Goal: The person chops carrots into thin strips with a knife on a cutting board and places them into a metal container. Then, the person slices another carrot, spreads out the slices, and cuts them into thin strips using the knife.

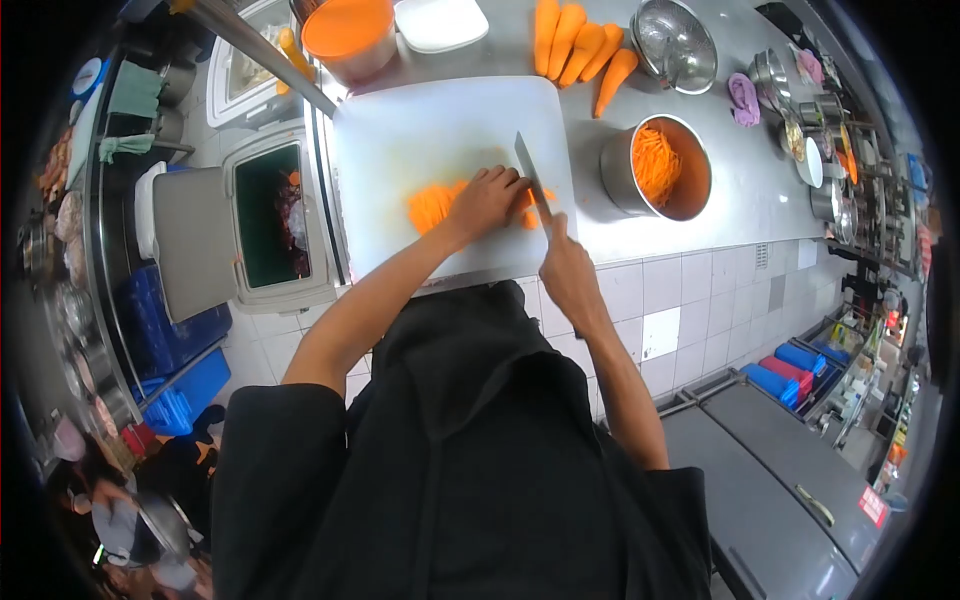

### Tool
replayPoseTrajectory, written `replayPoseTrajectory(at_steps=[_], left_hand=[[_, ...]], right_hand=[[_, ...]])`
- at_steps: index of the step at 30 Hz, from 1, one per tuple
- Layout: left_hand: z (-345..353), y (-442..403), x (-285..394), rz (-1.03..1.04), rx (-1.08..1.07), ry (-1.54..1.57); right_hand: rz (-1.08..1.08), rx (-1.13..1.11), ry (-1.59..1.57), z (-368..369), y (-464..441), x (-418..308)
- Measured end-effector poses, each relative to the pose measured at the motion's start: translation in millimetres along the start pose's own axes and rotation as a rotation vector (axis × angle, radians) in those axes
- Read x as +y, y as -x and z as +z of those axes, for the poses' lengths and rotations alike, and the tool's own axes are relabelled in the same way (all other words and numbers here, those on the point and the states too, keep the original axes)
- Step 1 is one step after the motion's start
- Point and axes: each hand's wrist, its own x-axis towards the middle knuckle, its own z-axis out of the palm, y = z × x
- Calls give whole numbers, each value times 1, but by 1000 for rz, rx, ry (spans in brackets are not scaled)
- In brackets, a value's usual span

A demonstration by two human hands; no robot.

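Note:
My right hand (pixel 568 268) is wrapped round the handle of a kitchen knife (pixel 530 170). Its blade points away from me over the white cutting board (pixel 440 120). Close to the left side of the blade, my left hand (pixel 488 202) presses down with curled fingers on carrot pieces, mostly hidden under it. Left of that hand lies a spread of orange carrot slices (pixel 430 207). A few small cut carrot bits (pixel 530 219) show beside the blade.
Right of the board stands a steel pot (pixel 622 170) holding shredded carrot (pixel 655 168). Several peeled carrots (pixel 585 48) and a steel colander (pixel 676 45) lie behind. An orange-lidded tub (pixel 349 35) and white container (pixel 441 24) stand at the back left. An open bin (pixel 270 215) is left.

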Motion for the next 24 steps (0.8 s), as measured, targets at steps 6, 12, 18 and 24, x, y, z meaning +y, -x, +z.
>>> replayPoseTrajectory(at_steps=[6,12,18,24], left_hand=[[-2,7,6,0,6,27],[-1,4,5,-32,32,43],[1,3,3,-18,13,43],[-4,4,5,-15,32,65]], right_hand=[[-54,99,-25,20,-16,10],[64,-7,-8,10,-6,-2],[80,-24,-32,-8,-9,-19],[27,35,-58,14,-22,-4]])
